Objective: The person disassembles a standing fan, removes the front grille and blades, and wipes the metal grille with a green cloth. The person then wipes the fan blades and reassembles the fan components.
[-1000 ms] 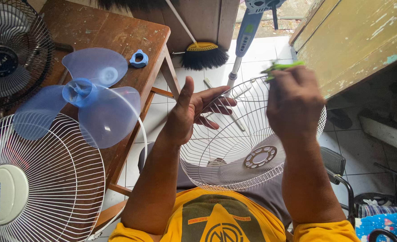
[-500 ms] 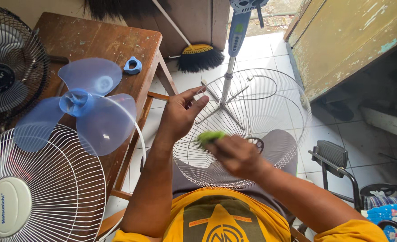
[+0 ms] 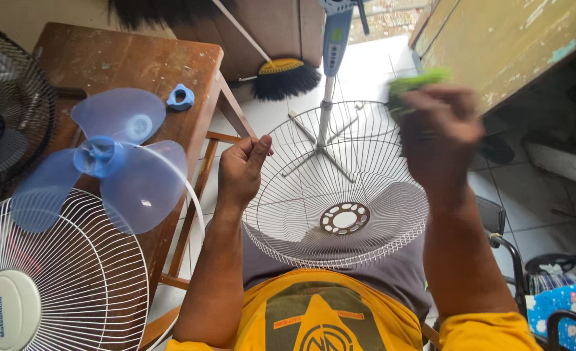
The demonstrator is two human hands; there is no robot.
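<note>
Left hand [image 3: 241, 170] clamped on left rim of white wire fan guard [image 3: 340, 188] over the lap, right hand [image 3: 438, 133] closed around blurred green brush [image 3: 416, 83] above its right rim, blue fan blade [image 3: 102, 159], blue nut [image 3: 180, 97] on wooden surface [image 3: 115, 58] at left, fan stand [image 3: 330, 78] behind, broom [image 3: 284, 75] far.

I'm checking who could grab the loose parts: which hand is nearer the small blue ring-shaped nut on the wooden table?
Left. The left hand grips the white fan grille's rim, just right of the table edge and the blue nut. The right hand, holding a green thing, is raised beyond the grille's far side.
</note>
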